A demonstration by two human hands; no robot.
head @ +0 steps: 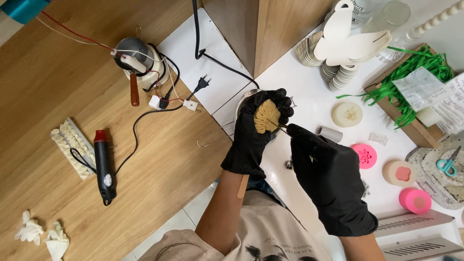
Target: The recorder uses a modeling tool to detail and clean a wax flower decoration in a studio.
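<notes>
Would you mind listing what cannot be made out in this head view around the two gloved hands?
- Tool in the right hand: only a thin tip shows; the glove hides the rest.
- Metal pot: the left hand and the ribbed beige piece it holds cover the contents.
- Small dark item on the white table: too small to identify.
- Scissors: partly hidden.

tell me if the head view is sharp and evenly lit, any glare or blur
Head view: mostly sharp, with soft, even light; the white table looks bright and slightly washed out; the black gloves hide detail on the left hand and right hand; the ribbed tan piece is crisp; shadows are faint; the shirt at the bottom edge is a little soft.
</notes>
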